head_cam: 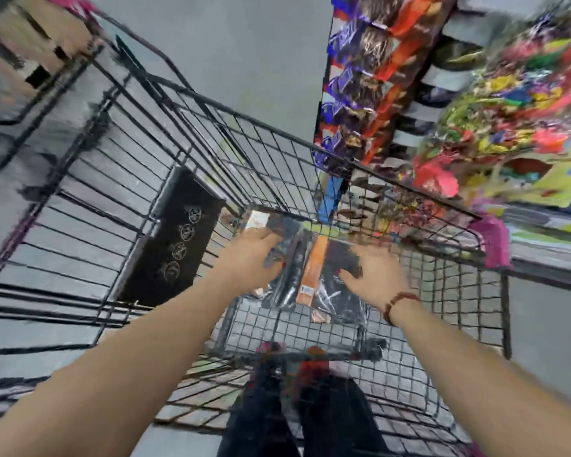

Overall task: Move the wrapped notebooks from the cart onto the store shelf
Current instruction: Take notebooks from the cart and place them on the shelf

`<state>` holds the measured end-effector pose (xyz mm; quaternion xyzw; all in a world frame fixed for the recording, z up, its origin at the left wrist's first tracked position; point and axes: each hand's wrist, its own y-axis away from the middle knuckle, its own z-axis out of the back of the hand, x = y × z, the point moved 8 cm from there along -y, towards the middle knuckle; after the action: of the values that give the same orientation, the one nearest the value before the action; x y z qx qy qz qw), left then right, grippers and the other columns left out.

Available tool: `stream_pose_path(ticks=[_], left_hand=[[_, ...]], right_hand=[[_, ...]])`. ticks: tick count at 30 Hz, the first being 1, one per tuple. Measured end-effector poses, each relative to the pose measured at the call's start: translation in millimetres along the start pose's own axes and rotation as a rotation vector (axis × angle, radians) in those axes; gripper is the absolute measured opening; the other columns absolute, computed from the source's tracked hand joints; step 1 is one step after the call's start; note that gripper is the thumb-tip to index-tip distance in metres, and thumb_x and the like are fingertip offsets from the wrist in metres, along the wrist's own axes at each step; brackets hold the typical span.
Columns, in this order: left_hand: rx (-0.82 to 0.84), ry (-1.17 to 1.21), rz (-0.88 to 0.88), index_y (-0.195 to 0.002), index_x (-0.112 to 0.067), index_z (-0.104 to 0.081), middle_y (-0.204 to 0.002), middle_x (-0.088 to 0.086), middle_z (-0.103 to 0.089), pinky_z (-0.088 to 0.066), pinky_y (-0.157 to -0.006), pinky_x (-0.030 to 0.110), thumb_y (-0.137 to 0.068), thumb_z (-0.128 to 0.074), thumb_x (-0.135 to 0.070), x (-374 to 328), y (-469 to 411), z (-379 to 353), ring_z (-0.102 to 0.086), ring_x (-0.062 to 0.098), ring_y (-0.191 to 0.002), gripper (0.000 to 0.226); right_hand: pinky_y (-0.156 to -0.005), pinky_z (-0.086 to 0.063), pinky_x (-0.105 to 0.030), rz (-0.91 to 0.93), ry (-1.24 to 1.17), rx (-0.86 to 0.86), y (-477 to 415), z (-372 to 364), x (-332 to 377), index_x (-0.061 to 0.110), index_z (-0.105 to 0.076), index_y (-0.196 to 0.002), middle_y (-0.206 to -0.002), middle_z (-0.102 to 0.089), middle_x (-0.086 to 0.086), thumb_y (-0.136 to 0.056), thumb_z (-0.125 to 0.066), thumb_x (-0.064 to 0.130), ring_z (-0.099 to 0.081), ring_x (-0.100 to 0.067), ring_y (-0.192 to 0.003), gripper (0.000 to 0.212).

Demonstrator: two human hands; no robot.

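Our left hand (249, 258) curls round the edge of the wrapped notebooks (314, 278) on the floor of the cart (277, 128). Our right hand (374, 275) spreads open above them, contact unclear. The slick wrap could let the pile slide apart as we lift. We count two hands, one cart and about three packs, though blur may hide more.
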<state>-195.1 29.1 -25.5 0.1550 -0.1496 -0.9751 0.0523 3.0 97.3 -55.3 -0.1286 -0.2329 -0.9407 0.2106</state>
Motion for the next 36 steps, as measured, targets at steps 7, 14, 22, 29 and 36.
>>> stream_pose_path(ticks=[7, 14, 22, 29, 36], left_hand=[[0.07, 0.154, -0.016, -0.131, -0.014, -0.053, -0.128, 0.006, -0.055, -0.042, -0.101, 0.037, -0.084, -0.064, -0.031, 29, -47, -65, -0.048, 0.026, -0.121, 0.051], [0.05, 0.214, -0.07, -0.129, -0.011, -0.055, -0.129, 0.012, -0.056, -0.04, -0.104, 0.04, -0.079, -0.057, -0.037, 52, -75, -115, -0.047, 0.03, -0.123, 0.057], [0.015, 0.224, -0.162, -0.129, -0.008, -0.055, -0.135, 0.012, -0.052, -0.033, -0.107, 0.036, -0.077, -0.073, -0.022, 66, -76, -152, -0.046, 0.03, -0.125, 0.056], [-0.038, 0.301, -0.142, -0.13, -0.011, -0.054, -0.137, 0.006, -0.05, -0.037, -0.107, 0.042, -0.076, -0.066, -0.027, 71, -75, -162, -0.045, 0.027, -0.126, 0.058], [-0.037, 0.398, -0.094, -0.13, -0.012, -0.055, -0.137, 0.002, -0.05, -0.029, -0.107, 0.029, -0.077, -0.073, -0.017, 71, -75, -161, -0.042, 0.022, -0.127, 0.056]], right_hand=[[-0.091, -0.048, -0.038, -0.322, -0.275, 0.0, -11, -76, -39, 0.019, -0.056, -0.122, -0.118, -0.06, -0.006, -0.077, -0.061, 0.049, -0.054, -0.027, -0.112, 0.054], [-0.101, -0.035, -0.035, -0.606, -0.389, -0.157, -28, -131, -73, 0.009, -0.046, -0.13, -0.129, -0.049, -0.015, -0.071, -0.071, 0.056, -0.039, -0.031, -0.124, 0.08], [-0.098, -0.037, -0.039, -0.738, -0.362, -0.204, -49, -170, -92, 0.01, -0.044, -0.129, -0.123, -0.045, -0.018, -0.054, -0.078, 0.063, -0.039, -0.035, -0.118, 0.098], [-0.096, -0.042, -0.034, -0.731, -0.526, -0.212, -46, -183, -103, 0.009, -0.057, -0.111, -0.112, -0.051, -0.014, -0.062, -0.082, 0.045, -0.047, -0.03, -0.111, 0.066], [-0.058, -0.042, -0.022, -0.737, -0.766, -0.489, -23, -157, -110, 0.009, -0.053, -0.109, -0.077, -0.058, 0.006, -0.086, -0.064, 0.015, -0.053, -0.007, -0.064, 0.026]])
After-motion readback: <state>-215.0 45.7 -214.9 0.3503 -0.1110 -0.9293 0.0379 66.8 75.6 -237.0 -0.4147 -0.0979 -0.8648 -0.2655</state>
